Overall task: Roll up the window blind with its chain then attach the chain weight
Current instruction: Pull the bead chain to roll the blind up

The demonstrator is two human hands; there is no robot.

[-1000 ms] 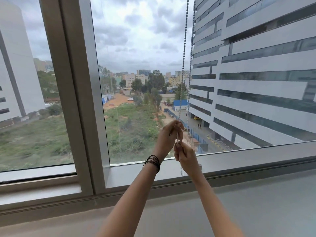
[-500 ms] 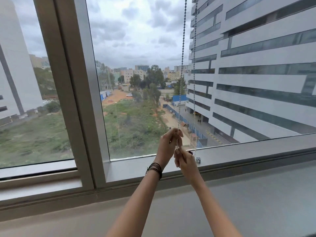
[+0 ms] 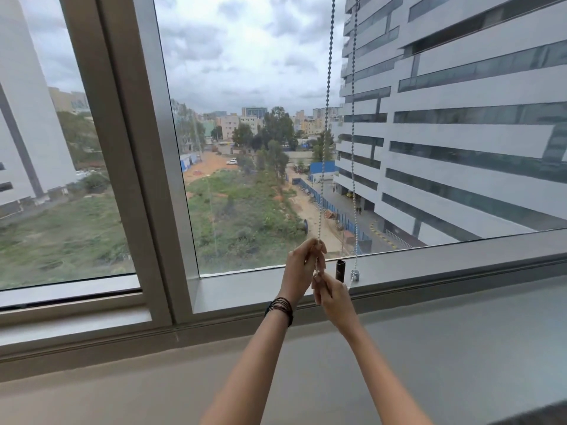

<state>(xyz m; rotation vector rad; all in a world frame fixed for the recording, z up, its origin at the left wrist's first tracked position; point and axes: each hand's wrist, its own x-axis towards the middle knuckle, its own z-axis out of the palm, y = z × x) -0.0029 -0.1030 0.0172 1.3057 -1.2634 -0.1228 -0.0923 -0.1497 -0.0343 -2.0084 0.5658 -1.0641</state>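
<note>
A beaded blind chain [image 3: 327, 102] hangs in two strands in front of the glass. My left hand [image 3: 302, 268] pinches the left strand just above the sill. Directly below it, my right hand [image 3: 333, 294] grips the same strand. A small dark cylinder, the chain weight [image 3: 340, 270], sits just right of my hands. The right strand runs down to a small clear clip [image 3: 355, 275] on the window frame. The blind itself is out of view above.
A thick grey window post [image 3: 135, 154] stands left of the pane. The metal window frame [image 3: 460, 256] runs across under the glass, with a wide grey ledge [image 3: 460, 348] below it. Buildings and a green lot lie outside.
Both hands have dropped a little along the left strand toward the sill. The dark weight now shows beside them; it was hidden one second ago.
</note>
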